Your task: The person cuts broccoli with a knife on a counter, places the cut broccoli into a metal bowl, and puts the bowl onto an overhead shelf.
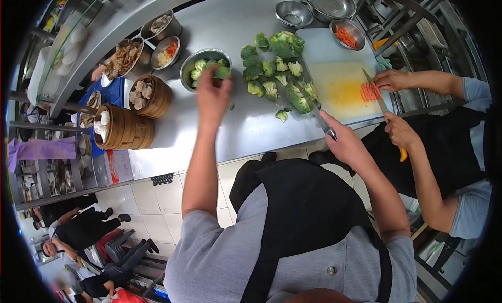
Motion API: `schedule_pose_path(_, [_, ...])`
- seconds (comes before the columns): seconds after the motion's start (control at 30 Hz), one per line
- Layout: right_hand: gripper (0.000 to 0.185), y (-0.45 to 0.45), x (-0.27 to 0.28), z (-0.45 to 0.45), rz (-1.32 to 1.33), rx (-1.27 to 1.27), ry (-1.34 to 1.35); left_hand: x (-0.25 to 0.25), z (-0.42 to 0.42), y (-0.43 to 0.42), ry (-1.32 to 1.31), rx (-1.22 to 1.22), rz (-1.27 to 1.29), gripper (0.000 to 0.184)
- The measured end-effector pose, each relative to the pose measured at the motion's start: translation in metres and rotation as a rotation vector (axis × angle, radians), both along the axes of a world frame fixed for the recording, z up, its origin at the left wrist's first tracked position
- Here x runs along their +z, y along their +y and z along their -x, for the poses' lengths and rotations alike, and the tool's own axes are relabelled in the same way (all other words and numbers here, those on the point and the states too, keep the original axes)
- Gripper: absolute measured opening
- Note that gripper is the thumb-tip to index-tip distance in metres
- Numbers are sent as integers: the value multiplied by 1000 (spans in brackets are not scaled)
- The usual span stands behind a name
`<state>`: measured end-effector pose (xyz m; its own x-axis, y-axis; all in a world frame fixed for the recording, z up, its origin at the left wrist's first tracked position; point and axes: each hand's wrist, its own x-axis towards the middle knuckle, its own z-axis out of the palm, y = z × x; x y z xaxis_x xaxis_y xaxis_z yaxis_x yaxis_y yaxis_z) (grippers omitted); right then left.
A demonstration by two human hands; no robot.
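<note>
Currently, the left hand (213, 89) is reaching over a metal bowl (186, 71), and the right hand (346, 141) is holding a knife (330, 133)

The fingers of the left hand are bending down toward the bowl, where cut florets (199, 67) are lying. A blurred green piece (223, 72) is showing by the fingertips; I cannot tell whether they are gripping it. The right hand is wrapping around the knife's dark handle near the front edge of the steel table (248, 126), its blade pointing toward a large chunk of broccoli (298, 99). Whether blade and chunk are touching, I cannot tell.

Loose broccoli pieces (269, 68) are lying on the table between the bowl and a white cutting board (318, 51), with a bigger head (286, 44) sitting beside the board. One small piece (282, 115) is lying nearer the front edge.

To the right, another person is keeping one hand (392, 80) beside orange strips (370, 92) and gripping a yellow-handled knife (403, 154) with the other hand (401, 131). To the left, bamboo steamers (133, 131) are standing near the bowl.
</note>
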<state>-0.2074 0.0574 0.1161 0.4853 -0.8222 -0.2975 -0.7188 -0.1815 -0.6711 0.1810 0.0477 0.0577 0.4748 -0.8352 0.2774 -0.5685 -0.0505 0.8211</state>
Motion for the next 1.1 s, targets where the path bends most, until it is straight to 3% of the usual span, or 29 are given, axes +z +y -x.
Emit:
schedule_pose_path(0.03, [67,1,1,-1,11,-1,24,4,-20,1,-242,82,85,53])
schedule_pose_path(0.13, [67,2,5,-1,-79,-17,49,1,-70,-4,-611,111,-113,55])
schedule_pose_path(0.2, [67,9,-8,6,56,23,-34,20,-46,-7,-611,74,-15,53])
schedule_pose_path(0.3, [69,19,-10,9,210,72,-109,5,21,-12,-83,-212,-57,51])
schedule_pose_path(0.37, [70,24,13,5,14,48,66,-14,64,-17,16,-470,-153,55])
schedule_pose_path(0.47, [70,32,23,9,59,42,63,-31,106,-35,165,-556,-233,61])
schedule_pose_path(0.53, [70,39,14,18,107,42,34,-32,118,-46,438,-642,-449,66])
schedule_pose_path(0.57, [70,42,10,23,155,58,0,-32,119,-49,473,-657,-544,61])
schedule_pose_path(0.7, [71,53,20,33,157,39,8,-46,120,-49,441,-663,-483,49])
schedule_pose_path(0.8, [71,60,35,36,-4,25,92,-43,122,-50,247,-627,-557,39])
schedule_pose_path(0.87, [71,62,35,39,30,66,99,-41,122,-58,483,-536,-547,34])
schedule_pose_path(0.93, [71,62,33,41,23,67,105,-39,122,-68,571,-517,-489,38])
schedule_pose_path(1.0, [71,63,34,42,18,73,114,-34,117,-77,492,-756,-674,46])
schedule_pose_path(1.1, [70,64,38,42,18,63,129,-29,119,-77,504,-783,-740,41])
